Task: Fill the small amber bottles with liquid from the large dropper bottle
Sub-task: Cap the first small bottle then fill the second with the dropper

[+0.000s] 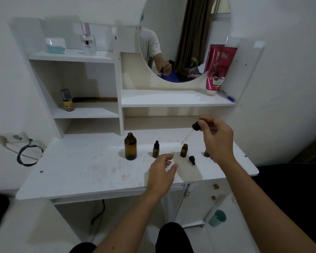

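Right hand (218,141) raised over white desk top (84,170), thumb and fingers pinching black rubber bulb of large glass dropper (190,133); pipette angled down toward 7 o'clock, tip just above and at 11 o'clock of open small amber glass bottle (184,150). Tip not inside the neck. Left hand (161,172) hovering low over desk at 7 o'clock of that open bottle, fingers relaxed and spread, holding nothing. Small black dropper cap (192,160) lying on its side just at 4 o'clock of open bottle. Second small amber bottle with black dropper cap on (156,149) standing upright at 9 o'clock of open one, near left fingertips. Large amber glass bottle, uncapped (130,146), upright farther out at 9 o'clock. Third small amber bottle (206,153) mostly hidden behind right wrist, cap state not visible. Pink tube (216,68) leaning on shelf at 12 o'clock, beside round mirror (188,33).
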The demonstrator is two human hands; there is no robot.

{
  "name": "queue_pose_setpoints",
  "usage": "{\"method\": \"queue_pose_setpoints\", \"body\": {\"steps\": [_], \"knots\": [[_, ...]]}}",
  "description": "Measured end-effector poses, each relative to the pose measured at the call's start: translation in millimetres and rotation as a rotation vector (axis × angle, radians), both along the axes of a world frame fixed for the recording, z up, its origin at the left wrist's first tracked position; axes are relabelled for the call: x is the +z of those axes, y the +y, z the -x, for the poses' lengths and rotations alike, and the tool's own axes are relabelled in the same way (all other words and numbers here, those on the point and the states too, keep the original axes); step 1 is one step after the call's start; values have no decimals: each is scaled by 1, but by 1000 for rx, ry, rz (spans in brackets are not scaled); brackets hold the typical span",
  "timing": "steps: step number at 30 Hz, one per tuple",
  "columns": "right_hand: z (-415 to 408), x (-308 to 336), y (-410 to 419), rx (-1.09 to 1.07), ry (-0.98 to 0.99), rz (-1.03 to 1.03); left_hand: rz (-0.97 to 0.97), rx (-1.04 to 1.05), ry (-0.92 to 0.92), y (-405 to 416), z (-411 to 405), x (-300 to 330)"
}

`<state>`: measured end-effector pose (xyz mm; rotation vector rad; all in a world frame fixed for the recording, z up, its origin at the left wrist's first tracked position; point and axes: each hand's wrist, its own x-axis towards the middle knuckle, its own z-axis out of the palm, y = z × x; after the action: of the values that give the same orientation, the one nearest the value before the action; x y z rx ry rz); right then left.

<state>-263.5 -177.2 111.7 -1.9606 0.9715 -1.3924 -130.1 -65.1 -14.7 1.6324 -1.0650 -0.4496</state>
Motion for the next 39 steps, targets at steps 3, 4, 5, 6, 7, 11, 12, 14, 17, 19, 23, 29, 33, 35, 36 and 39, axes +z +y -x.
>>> {"method": "queue_pose_setpoints", "body": {"steps": [3,4,5,6,7,11,12,14,17,19,23,29,33,35,36,39], "knots": [[10,-3,-5,-24,-20,-22,-39,-29,-6,-18,8,2],[12,-4,-7,-29,-25,-27,-47,-35,-17,-24,9,3],[13,-5,-8,-31,-29,-30,-52,-37,-28,-29,9,4],[13,-6,-10,-31,-31,-31,-57,-37,-38,-33,9,4],[13,-8,-12,-26,-34,-37,-62,-35,-50,-38,9,4],[9,-20,-20,7,-13,-66,-74,-32,-91,-55,7,6],[9,-22,-22,5,3,-58,-77,-32,-93,-58,6,6],[8,-26,-25,6,25,-22,-73,-33,-92,-64,5,6],[9,-30,-28,30,45,45,-55,-27,-96,-69,4,2],[8,-31,-30,40,59,48,-38,-22,-105,-72,3,-1],[5,-38,-32,72,106,35,-19,-23,-132,-76,2,-3],[-6,-42,-30,33,184,75,-35,-35,-164,-76,2,-4],[-9,-42,-30,54,161,52,-33,-28,-160,-74,2,-4],[-9,-42,-30,76,167,9,-31,-30,-161,-74,1,-5],[-8,-43,-30,88,176,-12,-30,-32,-163,-74,1,-6],[-9,-46,-28,94,187,-49,-31,-37,-168,-75,1,-7]]}}
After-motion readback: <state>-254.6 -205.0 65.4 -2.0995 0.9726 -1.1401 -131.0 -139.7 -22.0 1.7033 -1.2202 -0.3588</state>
